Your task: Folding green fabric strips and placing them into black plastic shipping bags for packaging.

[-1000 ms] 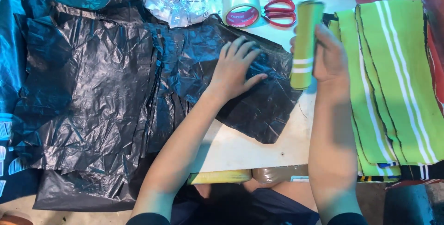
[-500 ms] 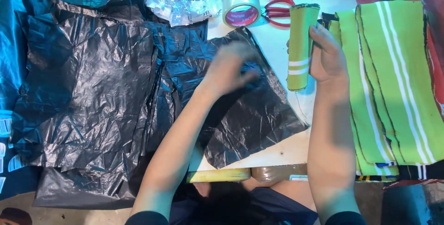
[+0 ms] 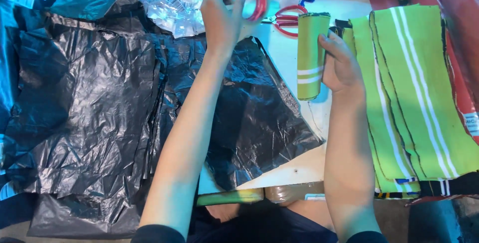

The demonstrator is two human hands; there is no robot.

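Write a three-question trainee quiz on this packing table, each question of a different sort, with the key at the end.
1. True or false: the left hand holds the tape roll lifted above the table.
2. Which item does the right hand hold?
A. the red-handled scissors
B. the rolled green cloth
C. the black plastic bag
3. Fill the gap: the stack of green striped cloths lies to the ____ of the right hand.

Key: 1 true; 2 B; 3 right
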